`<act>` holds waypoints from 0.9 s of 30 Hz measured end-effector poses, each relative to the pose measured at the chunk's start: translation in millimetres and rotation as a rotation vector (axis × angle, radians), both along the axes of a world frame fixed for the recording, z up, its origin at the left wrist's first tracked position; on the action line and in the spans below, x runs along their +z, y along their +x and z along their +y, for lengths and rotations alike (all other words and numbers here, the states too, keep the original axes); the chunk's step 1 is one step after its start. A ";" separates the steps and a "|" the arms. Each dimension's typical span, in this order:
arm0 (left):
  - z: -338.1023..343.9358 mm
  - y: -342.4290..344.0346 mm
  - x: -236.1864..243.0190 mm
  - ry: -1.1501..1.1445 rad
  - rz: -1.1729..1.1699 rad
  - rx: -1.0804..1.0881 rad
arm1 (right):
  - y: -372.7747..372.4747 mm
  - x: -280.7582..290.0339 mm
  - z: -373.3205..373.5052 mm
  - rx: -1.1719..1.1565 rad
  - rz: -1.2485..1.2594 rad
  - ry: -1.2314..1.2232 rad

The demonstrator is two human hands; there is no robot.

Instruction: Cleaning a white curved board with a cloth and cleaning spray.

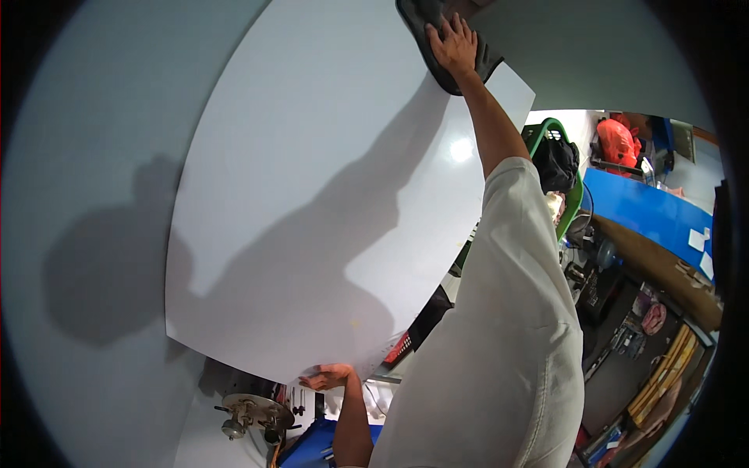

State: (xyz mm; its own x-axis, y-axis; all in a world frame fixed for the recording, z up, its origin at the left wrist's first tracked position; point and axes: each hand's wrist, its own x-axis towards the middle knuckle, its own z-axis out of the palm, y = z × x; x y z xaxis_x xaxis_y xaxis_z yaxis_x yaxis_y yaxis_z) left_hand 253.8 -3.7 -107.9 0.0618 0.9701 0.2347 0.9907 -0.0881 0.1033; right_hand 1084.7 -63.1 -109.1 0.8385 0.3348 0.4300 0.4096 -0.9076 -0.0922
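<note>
A large glossy white board (328,156) fills the middle, with the shadow of my head and arm across it. At its far end my right hand (455,44) is spread flat with fingers apart on a dark grey cloth (434,69) with black edging, pressing it to the board. Close to the board's near edge is my left hand (329,377), bent at the wrist. Its fingers stretch leftward along that edge and touch it; they do not wrap round it visibly. A light grey sleeve (507,312) covers most of my right arm.
A plain grey wall (94,171) borders the board on the left. Below the near edge stands metal equipment with knobs (250,413). To the right are a green basket (579,207) with a black bag, a blue panel (647,207), a red bag (616,142) and cluttered shelving.
</note>
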 end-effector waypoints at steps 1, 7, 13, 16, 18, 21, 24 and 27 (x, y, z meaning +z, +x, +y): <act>0.0 1.9 0.7 0.002 -0.006 0.011 | -5.0 0.1 -0.4 0.029 0.030 0.009; -0.5 5.4 0.8 -0.041 -0.002 0.052 | -65.7 10.1 15.6 0.185 0.120 -0.028; -3.7 13.7 -1.7 -0.030 0.008 0.201 | -154.7 32.3 38.0 0.455 0.130 -0.031; -5.1 17.2 3.1 -0.002 -0.019 0.240 | -204.3 42.1 52.5 0.564 0.190 -0.053; -5.2 20.9 4.6 0.045 -0.032 0.229 | -235.8 47.8 62.9 0.654 0.223 -0.070; -5.1 26.1 6.2 0.133 -0.074 0.134 | -284.8 53.5 80.4 0.770 0.273 -0.090; -7.8 30.6 8.6 0.036 -0.116 0.215 | -345.1 56.2 102.6 0.934 0.291 -0.141; -9.7 37.5 14.5 0.018 -0.163 0.237 | -420.8 59.7 120.8 1.117 0.337 -0.150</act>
